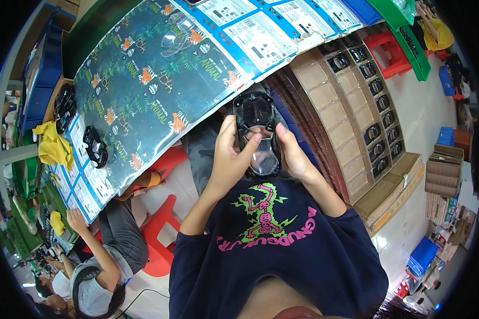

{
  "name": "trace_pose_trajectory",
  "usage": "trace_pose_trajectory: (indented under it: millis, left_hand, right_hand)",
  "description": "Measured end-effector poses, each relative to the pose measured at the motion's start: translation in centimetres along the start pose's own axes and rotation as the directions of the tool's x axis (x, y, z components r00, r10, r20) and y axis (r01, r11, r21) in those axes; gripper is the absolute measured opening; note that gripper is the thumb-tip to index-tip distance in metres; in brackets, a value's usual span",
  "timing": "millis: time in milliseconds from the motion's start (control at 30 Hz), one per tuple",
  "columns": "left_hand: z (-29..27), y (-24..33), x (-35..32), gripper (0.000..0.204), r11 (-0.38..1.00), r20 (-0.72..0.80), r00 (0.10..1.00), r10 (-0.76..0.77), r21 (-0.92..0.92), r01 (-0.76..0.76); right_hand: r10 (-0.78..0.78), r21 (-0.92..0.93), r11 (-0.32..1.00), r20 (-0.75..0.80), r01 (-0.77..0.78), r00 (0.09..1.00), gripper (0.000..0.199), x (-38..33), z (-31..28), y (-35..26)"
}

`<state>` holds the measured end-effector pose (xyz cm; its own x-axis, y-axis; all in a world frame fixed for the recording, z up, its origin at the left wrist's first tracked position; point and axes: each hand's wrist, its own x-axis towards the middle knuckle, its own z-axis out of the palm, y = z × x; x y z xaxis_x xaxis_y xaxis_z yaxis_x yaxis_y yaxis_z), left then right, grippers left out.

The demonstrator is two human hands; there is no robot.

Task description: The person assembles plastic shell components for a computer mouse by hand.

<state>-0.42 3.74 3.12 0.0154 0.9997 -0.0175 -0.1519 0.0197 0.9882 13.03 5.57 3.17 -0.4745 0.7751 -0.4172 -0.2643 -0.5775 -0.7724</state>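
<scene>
A black toy car body shell [254, 110] with clear, glossy window parts is held in front of my chest, beyond the table's near edge. My left hand [233, 151] grips its left side, with the thumb laid over the clear middle part. On the opposite side my right hand [295, 154] closes around the edge, thumb pointing up along it. Several clear plastic window pieces [173, 45] lie on the patterned table mat [159, 85]. Another black car shell [95, 147] rests at the mat's left end.
To my right stands a compartment tray [324, 101] with black car shells in several cells, on stacked trays and a carton [391, 189]. Red stools [159, 239] and a seated co-worker [98, 276] are at the left. A yellow cloth [53, 146] lies by the table's left end.
</scene>
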Motion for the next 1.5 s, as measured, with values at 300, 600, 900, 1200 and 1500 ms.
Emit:
trace_pose_trajectory:
  millis: [300,600,900,1200,1500]
  left_hand:
    - [0.6,0.0,0.2,0.016,1.0,-0.086,0.996,-0.026,0.004,0.027]
    - [0.2,-0.9,0.1,0.017,0.973,-0.094,0.992,0.084,0.222,-0.061]
    - [0.7,-0.6,-0.1,0.021,0.992,-0.138,0.989,-0.045,0.115,0.062]
    - [0.6,-0.4,-0.1,0.02,0.999,-0.135,0.99,-0.043,-0.009,0.042]
    - [0.2,-0.9,0.2,0.019,0.999,-0.122,0.993,-0.001,0.05,0.007]
  right_hand:
    - [-0.274,-0.319,0.906,0.061,0.278,0.96,0.024,-0.5,0.5,-0.1]
    - [-0.344,-0.448,0.834,0.036,0.323,0.938,0.012,-0.3,0.6,-0.1]
    - [-0.354,-0.52,0.786,0.064,0.334,0.933,0.011,-0.2,0.8,-0.3]
    - [-0.381,-0.411,0.827,0.09,0.383,0.92,0.013,-0.1,1.4,-0.5]
    - [-0.306,-0.315,0.897,0.065,0.31,0.95,0.022,0.1,0.8,0.7]
